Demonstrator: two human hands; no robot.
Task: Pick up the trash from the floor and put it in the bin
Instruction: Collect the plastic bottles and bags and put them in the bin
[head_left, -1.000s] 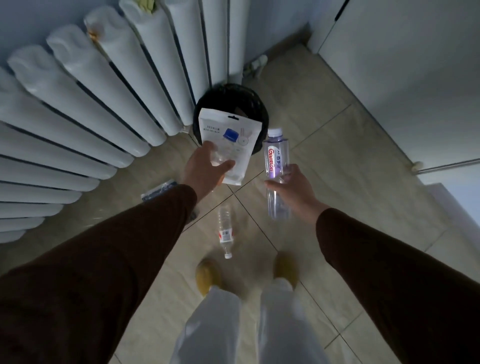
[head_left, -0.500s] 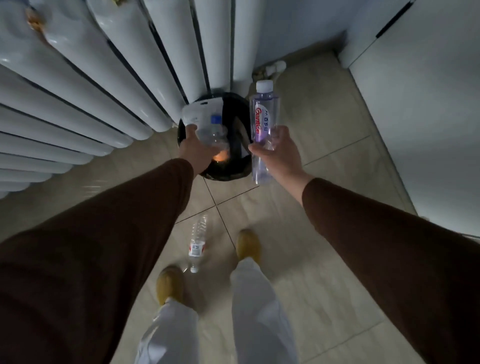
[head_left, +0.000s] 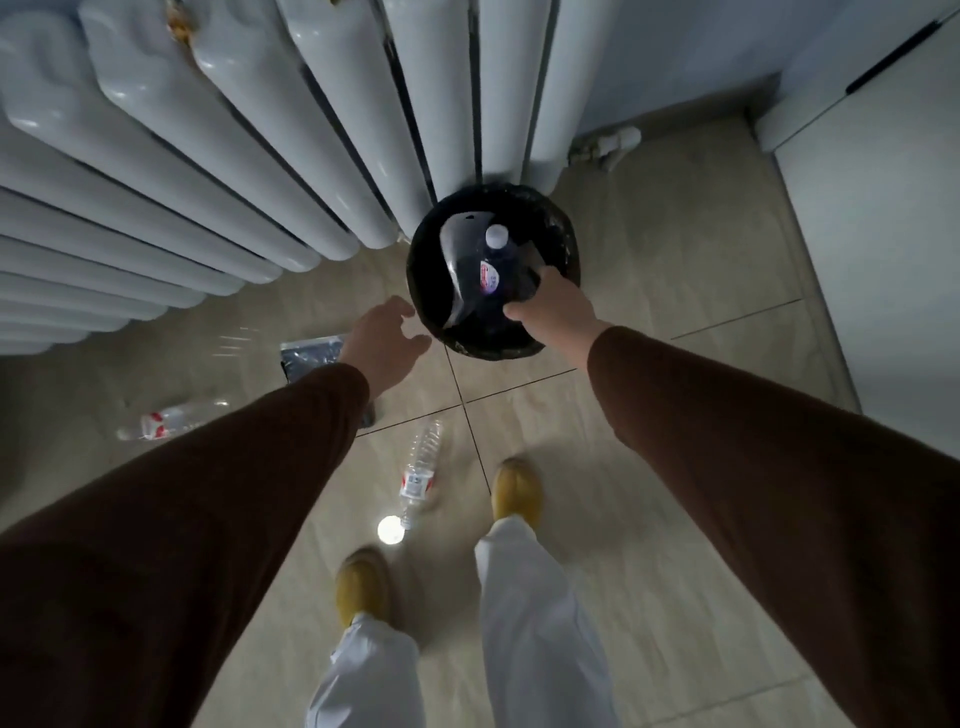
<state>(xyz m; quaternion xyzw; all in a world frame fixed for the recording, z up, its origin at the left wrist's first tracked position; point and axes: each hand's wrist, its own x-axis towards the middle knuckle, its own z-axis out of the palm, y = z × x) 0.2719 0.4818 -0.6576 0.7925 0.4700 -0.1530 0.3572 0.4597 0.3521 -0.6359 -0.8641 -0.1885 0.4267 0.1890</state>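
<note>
Trash lies across the tiled floor (head_left: 649, 519) and some now sits in the bin (head_left: 563, 234). Farthest left, a crushed clear bottle (head_left: 156, 422) with a red-and-white label lies on its side near the foot of the white radiator (head_left: 234, 130). Next comes a dark plastic bag (head_left: 311, 353), flat on the tiles and partly hidden by the left sleeve. The left hand (head_left: 384, 343) hovers over the floor just left of the bin with its fingers spread and nothing in it; half a second ago it held the white pouch (head_left: 457, 249) at the bin's rim, and that pouch now stands tilted inside the black-lined bin. Below, near the middle of the floor where the tile joints cross, a second clear bottle (head_left: 421, 467) lies with its cap toward the yellow shoes, as it did before, a bright spot of light beside its cap. The right hand (head_left: 556, 306) has come down to the bin's near rim, fingers wrapped around the lower body of the purple-tinted bottle (head_left: 493, 265), whose white cap points up inside the bin; earlier the bottle was held upright above it. To the right, a white cabinet (head_left: 883, 260) closes the room's corner, and the light is dim.
</note>
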